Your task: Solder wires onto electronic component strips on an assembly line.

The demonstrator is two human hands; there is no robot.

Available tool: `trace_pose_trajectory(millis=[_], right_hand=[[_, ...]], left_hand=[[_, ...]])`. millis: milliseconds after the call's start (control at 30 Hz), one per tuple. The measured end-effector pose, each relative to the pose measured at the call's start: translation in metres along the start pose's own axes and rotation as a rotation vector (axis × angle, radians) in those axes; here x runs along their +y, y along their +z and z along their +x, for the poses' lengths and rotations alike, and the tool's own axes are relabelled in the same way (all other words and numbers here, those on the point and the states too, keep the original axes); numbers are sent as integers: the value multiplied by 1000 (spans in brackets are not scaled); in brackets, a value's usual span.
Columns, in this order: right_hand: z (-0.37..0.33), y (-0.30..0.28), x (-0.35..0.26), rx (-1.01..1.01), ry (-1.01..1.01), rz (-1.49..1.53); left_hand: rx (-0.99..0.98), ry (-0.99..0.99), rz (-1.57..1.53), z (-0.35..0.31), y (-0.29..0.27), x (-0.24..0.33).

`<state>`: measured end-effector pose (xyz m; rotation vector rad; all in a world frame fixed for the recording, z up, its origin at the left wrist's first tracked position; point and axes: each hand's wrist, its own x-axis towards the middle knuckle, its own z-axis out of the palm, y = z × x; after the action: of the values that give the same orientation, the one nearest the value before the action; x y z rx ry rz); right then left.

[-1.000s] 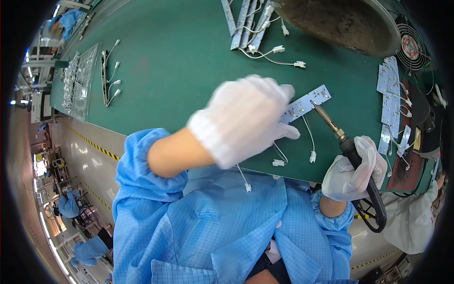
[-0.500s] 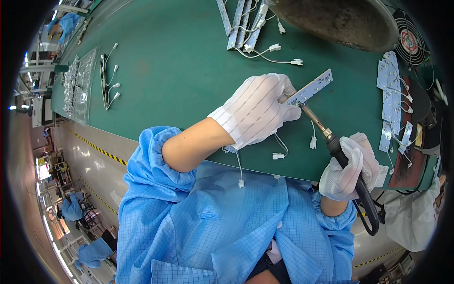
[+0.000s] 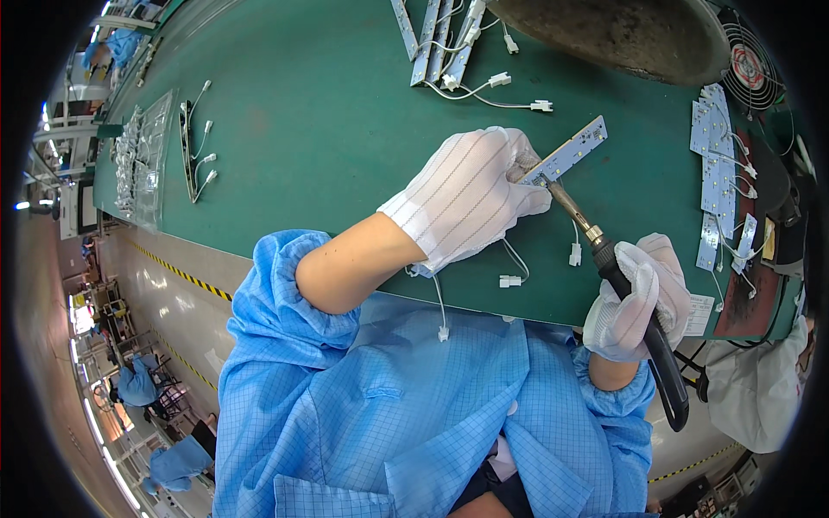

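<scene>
My left hand (image 3: pixel 471 194), in a white striped glove, pinches the near end of a narrow light-blue LED circuit board (image 3: pixel 574 154) tilted up to the right. My right hand (image 3: pixel 639 298), also gloved, is wrapped round the black handle of a soldering iron (image 3: pixel 667 371). Its tip meets the board beside my left thumb; exactly what it touches there is too small to make out. A white wire connector (image 3: pixel 576 254) hangs below the board. Another connector (image 3: pixel 511 281) dangles under my left hand, and a third (image 3: pixel 443 332) lies over the table's near edge against my blue sleeve garment.
On the green table (image 3: pixel 328 112), wired LED boards (image 3: pixel 423 60) lie at the back. More boards (image 3: pixel 712 168) lie at right, near a fan (image 3: pixel 749 73). A dark metal hood (image 3: pixel 622 39) overhangs the back. Left are a clear plastic bag (image 3: pixel 154 164) and a thin wired strip (image 3: pixel 187 155).
The board's far end has risen slightly, and its hanging connector has swung a little to the right. The iron's tip stays at the board; both hands keep their grip.
</scene>
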<state>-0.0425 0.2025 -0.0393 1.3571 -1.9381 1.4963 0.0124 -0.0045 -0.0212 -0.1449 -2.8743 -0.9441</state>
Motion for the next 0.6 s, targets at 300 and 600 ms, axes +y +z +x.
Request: trace_pose_trajectory(millis=[300,600], right_hand=[[-3,-11,3,-64,87,34],[-5,-6,2,22,82,62]], left_hand=[[-101,-316,-202,8,-9,4],[-91,-358,-261,6,-7,2]])
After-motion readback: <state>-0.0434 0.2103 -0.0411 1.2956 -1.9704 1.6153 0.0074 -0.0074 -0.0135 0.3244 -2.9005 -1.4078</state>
